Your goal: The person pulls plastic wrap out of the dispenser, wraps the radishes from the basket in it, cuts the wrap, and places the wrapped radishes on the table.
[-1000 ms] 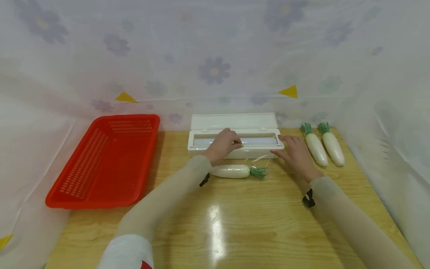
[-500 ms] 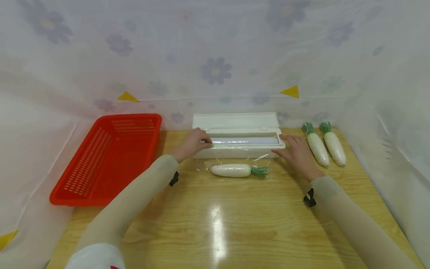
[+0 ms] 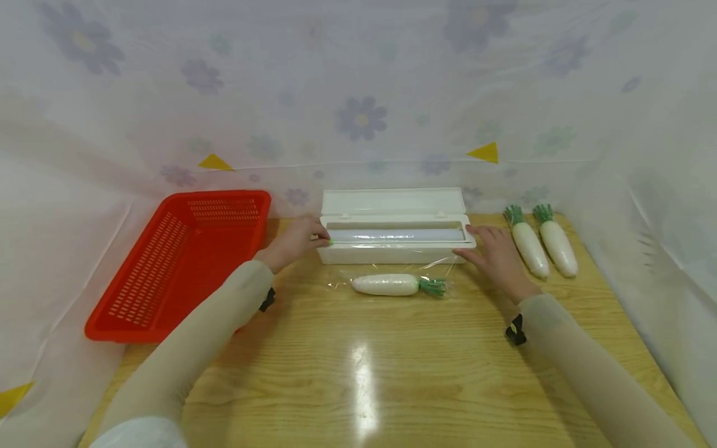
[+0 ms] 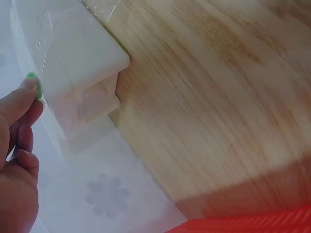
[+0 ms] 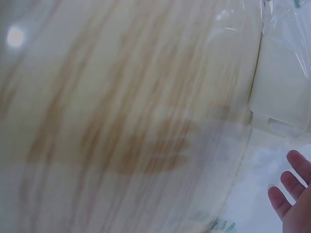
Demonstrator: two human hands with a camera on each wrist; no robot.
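A white cling film dispenser [image 3: 392,254] stands at the back of the table, its lid tipped back and a film roll [image 3: 392,234] inside. At its left end my left hand [image 3: 294,241] pinches a small green slide cutter [image 4: 35,85] between thumb and forefinger. My right hand [image 3: 498,258] holds the right end, thumb at the front and forefinger on the top edge; its other fingers [image 5: 291,184] stick out loosely. Just in front lies a white radish [image 3: 385,284] with green stubs, under clear film [image 3: 338,280] that reaches toward the dispenser.
A red plastic basket [image 3: 190,330] stands at the left. Two more white radishes [image 3: 529,249] lie side by side at the back right. A flowered curtain [image 3: 358,155] encloses the wooden table [image 3: 426,373] at the back and sides.
My left hand has slid left along the dispenser with the green slide cutter, from near the middle to the left end. My right hand stays at the right end.
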